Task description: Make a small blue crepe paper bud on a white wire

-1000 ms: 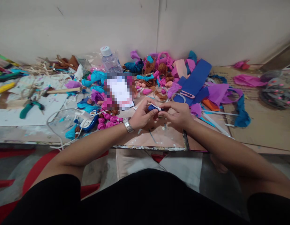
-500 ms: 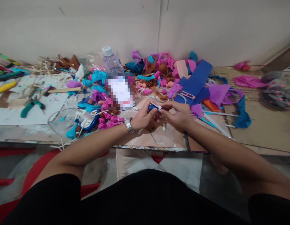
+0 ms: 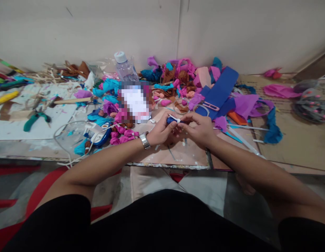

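Note:
Both hands meet over the near middle of the table. A small dark blue paper bundle [image 3: 171,120] with a white strip [image 3: 178,120] around one end is held between them. My left hand [image 3: 160,131], below a metal watch, closes its thumb and fingers on the blue bundle. My right hand [image 3: 200,128] pinches at the white strip end, its thumb and fingertips together. The fingers partly hide the bundle. Left of the hands lie several pink paper bundles [image 3: 123,133]. To the right is a folded dark blue crepe paper strip [image 3: 222,84] with a pink cutter [image 3: 210,106] on it.
A clear bottle [image 3: 125,68] stands behind a blurred phone [image 3: 136,105]. A blue-and-white device [image 3: 101,135] with a white cable lies left. Farther left are green-handled pliers [image 3: 33,120] and a hammer [image 3: 71,100]. Cardboard [image 3: 291,140] and a transparent container [image 3: 313,105] are at the right.
Very little differs: both hands keep their hold on the blue bundle, with only a slight shift of the right fingers.

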Demonstrator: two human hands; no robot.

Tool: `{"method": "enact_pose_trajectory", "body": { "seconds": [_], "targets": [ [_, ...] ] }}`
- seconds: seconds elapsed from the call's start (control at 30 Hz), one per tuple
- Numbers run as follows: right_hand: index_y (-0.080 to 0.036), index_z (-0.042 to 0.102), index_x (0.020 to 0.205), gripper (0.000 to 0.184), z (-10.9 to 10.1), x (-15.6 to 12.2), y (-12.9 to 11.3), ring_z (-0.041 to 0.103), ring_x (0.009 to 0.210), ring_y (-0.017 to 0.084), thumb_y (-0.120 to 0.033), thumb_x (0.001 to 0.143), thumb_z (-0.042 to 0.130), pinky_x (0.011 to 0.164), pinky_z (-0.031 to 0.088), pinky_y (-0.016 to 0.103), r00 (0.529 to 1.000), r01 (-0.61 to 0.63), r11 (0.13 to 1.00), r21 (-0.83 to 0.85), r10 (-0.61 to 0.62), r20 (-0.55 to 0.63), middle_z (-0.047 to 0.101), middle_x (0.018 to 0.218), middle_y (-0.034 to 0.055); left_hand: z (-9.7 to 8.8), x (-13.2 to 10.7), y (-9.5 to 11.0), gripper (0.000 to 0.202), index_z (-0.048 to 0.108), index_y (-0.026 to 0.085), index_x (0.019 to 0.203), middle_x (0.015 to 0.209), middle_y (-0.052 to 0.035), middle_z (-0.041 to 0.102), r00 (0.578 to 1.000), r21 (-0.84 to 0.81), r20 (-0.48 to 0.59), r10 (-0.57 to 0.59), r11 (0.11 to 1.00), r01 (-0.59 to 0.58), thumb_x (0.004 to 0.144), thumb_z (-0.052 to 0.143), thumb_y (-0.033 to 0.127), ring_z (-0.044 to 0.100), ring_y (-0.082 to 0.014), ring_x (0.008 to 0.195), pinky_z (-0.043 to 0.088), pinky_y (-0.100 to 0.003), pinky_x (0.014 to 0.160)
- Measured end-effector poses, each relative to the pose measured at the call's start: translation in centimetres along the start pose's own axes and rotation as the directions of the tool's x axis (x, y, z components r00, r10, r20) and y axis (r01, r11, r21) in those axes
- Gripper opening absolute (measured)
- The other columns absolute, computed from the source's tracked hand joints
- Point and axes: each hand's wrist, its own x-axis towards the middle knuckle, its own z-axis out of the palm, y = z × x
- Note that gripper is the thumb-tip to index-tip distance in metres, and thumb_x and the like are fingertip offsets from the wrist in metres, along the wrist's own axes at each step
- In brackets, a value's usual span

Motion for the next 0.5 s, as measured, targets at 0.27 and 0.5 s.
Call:
{"method": "enact_pose_trajectory", "body": {
  "seconds": [0.27, 0.5],
  "targets": [
    [-0.024, 0.08, 0.108, 0.021, 0.11, -0.15, 0.44, 0.074, 0.082, 0.019, -0.036, 0.091, 0.083, 0.078, 0.06, 0.032, 1.0, 0.016, 0.999, 0.032, -0.016, 0.002, 0.081, 0.096, 0.0033, 0.11, -0.08, -0.36, 0.044, 0.045, 0.022, 0.12, 0.087, 0.0007, 0.069, 1.0, -0.053, 0.023, 0.005, 0.999, -0.004, 0.102, 0.063, 0.058, 0.07, -0.0119, 0.066, 0.056, -0.024, 0.063],
    [-0.024, 0.08, 0.1, 0.017, 0.07, -0.07, 0.33, 0.072, 0.086, 0.02, -0.039, 0.092, 0.082, 0.079, 0.059, 0.034, 0.997, 0.07, 0.997, -0.022, -0.07, 0.018, 0.081, 0.098, 0.0042, -0.06, -0.19, -0.02, 0.043, 0.049, 0.021, 0.125, 0.094, -0.0023, 0.068, 0.999, 0.024, 0.048, 0.024, 0.999, -0.025, 0.103, 0.061, 0.056, 0.069, -0.0133, 0.071, 0.056, -0.027, 0.068]
  ]
}}
